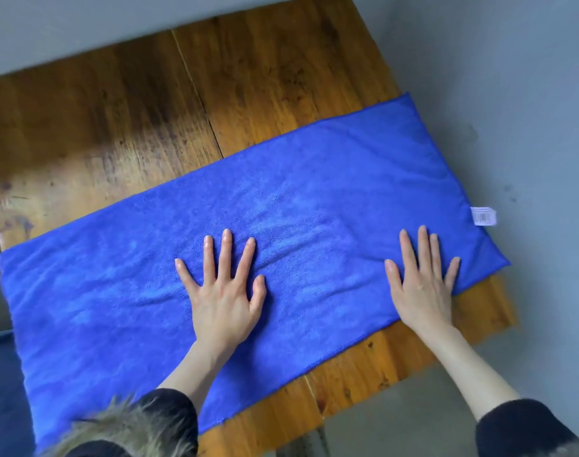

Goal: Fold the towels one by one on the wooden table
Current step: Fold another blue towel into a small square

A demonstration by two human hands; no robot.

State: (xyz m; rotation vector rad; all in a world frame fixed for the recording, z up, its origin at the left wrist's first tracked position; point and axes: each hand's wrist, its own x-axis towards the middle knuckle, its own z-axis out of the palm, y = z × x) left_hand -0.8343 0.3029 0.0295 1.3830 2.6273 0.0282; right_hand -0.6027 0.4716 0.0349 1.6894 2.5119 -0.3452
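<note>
Both grips flat, fingers straight and spread, pressing on the blue towel (281,209).
Left hand (223,300) rests near the towel's middle; right hand (421,288) sits near its right end, close to the white tag (483,216). Towel lies spread lengthwise across the wooden bench (116,127), its right corner overhanging the bench edge. Dark sleeves (519,427) cover both forearms.

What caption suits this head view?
Both hands, left and right, press flat on a blue towel spread across the wooden table.

Flat hands (223,293) on blue towel (307,192)
</note>
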